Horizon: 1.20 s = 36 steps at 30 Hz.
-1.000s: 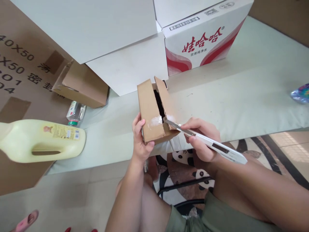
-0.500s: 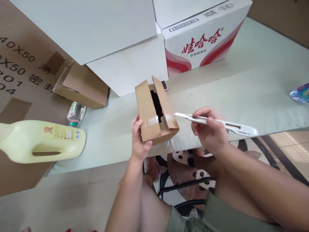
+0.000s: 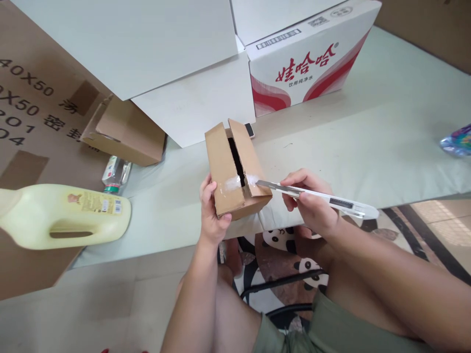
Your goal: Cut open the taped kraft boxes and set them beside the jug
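A small brown cardboard box [image 3: 225, 164] rests on the cloth-covered table, its two top flaps parted by a dark gap. Whitish tape [image 3: 232, 184] sticks to the flaps near the front end. My left hand [image 3: 213, 213] grips the box's front left corner, thumb on the near side and fingers along the left side. In my right hand [image 3: 311, 198] is a white utility knife [image 3: 344, 202] with its blade out, pointing left. The blade tip lies at the taped part of the right flap; whether it touches cannot be told. The box's contents are hidden in shadow.
White cartons [image 3: 198, 95] and a red-and-white water carton [image 3: 301, 73] stand behind. At left are another brown box [image 3: 128, 130], a clear bottle [image 3: 117, 174] and a large pale yellow jug [image 3: 73, 215]. A phone-like dark object [image 3: 250, 130] lies behind the box; a colourful plastic package [image 3: 456, 142] sits far right.
My right hand has moved left with the utility knife, bringing the blade over the right flap. That flap has dropped slightly inward, narrowing the gap. My left hand keeps its grip.
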Available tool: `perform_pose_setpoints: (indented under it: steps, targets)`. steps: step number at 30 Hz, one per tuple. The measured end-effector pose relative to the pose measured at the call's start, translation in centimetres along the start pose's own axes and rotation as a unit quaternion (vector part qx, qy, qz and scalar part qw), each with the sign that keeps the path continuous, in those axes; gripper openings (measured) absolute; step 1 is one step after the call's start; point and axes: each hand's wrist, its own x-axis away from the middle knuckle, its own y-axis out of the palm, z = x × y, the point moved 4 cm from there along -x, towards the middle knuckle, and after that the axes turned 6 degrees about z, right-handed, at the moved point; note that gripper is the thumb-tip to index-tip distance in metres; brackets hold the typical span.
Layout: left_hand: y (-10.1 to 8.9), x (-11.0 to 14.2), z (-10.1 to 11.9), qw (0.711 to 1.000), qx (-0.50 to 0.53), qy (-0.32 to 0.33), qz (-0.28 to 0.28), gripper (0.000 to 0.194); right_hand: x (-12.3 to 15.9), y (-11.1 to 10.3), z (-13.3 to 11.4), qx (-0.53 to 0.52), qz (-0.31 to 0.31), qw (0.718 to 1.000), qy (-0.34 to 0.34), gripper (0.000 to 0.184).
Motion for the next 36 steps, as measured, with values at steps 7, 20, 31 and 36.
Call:
perform_pose_setpoints:
  steps: [7,20,31,36]
  targets:
    - [-0.11,0.06,0.07,1.0,-0.004,-0.003,-0.011,0.072,0.2,0.03,0.19,-0.015,-0.018,1.0,-0.018,0.02]
    - [0.03,0.03,0.08,1.0,-0.002,0.017,-0.016,0.07,0.06,-0.14,-0.06,0.015,-0.008,1.0,-0.024,0.03]
    - [0.05,0.04,0.03,1.0,0.021,0.005,-0.001,0.07,0.29,-0.32,0.12,-0.01,-0.032,0.999,-0.021,0.024]
    - [0.02,0.05,0.13,1.0,0.019,0.009,-0.003,0.07,0.35,-0.22,0.4,-0.008,-0.034,0.999,-0.014,0.024]
